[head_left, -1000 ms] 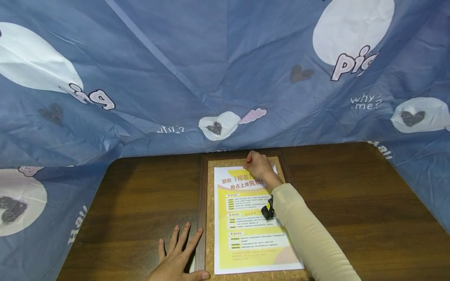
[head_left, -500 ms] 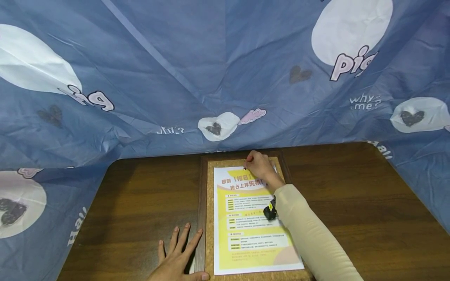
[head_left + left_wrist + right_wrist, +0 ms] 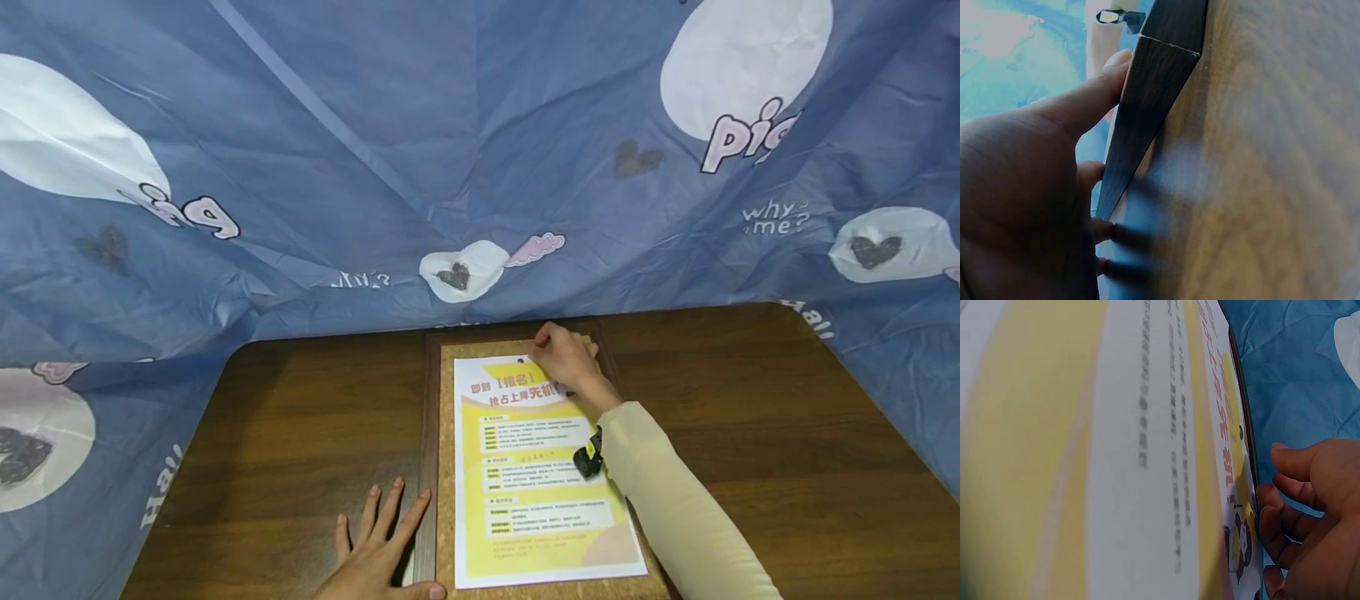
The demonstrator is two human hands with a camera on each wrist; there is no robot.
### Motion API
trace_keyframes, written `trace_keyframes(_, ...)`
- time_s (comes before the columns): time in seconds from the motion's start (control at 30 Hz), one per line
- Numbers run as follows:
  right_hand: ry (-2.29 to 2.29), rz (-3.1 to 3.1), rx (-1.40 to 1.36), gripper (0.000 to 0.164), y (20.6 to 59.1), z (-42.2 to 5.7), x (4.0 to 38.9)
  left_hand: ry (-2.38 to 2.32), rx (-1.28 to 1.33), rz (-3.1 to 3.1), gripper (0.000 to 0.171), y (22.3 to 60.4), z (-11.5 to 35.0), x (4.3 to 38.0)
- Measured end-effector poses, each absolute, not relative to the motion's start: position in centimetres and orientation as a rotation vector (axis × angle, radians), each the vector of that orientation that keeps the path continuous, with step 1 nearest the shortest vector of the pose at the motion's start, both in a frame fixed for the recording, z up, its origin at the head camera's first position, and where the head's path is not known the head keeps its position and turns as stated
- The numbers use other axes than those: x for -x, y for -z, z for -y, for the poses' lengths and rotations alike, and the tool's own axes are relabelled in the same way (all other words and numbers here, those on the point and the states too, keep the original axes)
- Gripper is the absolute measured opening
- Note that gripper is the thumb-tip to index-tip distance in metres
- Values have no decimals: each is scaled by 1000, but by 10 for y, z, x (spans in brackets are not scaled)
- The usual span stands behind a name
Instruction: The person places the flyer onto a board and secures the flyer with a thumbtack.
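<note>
A cork board with a dark wooden frame (image 3: 429,433) lies on the brown table (image 3: 300,433), and a yellow and white poster (image 3: 525,483) lies on the cork. My right hand (image 3: 566,362) rests on the poster's upper edge with curled fingers; whether the fingertips pinch anything is hidden. A small dark dot (image 3: 520,364), perhaps a pin, sits on the poster just left of that hand. My left hand (image 3: 382,542) lies flat on the table, fingers straight, thumb (image 3: 1094,94) against the frame (image 3: 1147,106) near its lower left corner. The right wrist view shows the poster (image 3: 1116,456) beside the curled fingers (image 3: 1285,525).
A blue printed sheet (image 3: 375,167) hangs behind the table and drapes down both sides, reaching the board's far edge. A black wrist camera (image 3: 588,458) sits on the cream sleeve above the poster. Bare tabletop (image 3: 750,417) lies right of the board.
My right hand has slid a little to the right along the poster's upper edge, uncovering the dark dot. The left hand has stayed in place.
</note>
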State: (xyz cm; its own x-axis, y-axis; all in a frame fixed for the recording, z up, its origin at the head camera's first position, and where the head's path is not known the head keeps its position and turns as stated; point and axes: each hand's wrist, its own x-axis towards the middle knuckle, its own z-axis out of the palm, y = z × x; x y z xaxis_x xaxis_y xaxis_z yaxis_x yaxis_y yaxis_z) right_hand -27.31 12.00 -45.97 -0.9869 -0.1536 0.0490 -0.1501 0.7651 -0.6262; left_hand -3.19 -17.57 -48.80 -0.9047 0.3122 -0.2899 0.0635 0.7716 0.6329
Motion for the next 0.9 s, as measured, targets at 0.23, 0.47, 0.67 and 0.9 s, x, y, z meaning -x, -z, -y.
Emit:
trace_keyframes(0.23, 1084, -2955, 276, 20, 463, -131, 269, -906, -295, -2583, 103, 490, 176, 32)
trace_keyframes(0.47, 1063, -2957, 264, 17, 463, -144, 264, -886, -298, -2591, 104, 490, 177, 32)
trace_keyframes(0.67, 1033, -2970, 297, 21, 463, -151, 259, -871, -307, -2603, 105, 490, 177, 32)
trace_keyframes(0.9, 1032, -3001, 328, 21, 464, -160, 251, -865, -319, -2611, 104, 489, 176, 32)
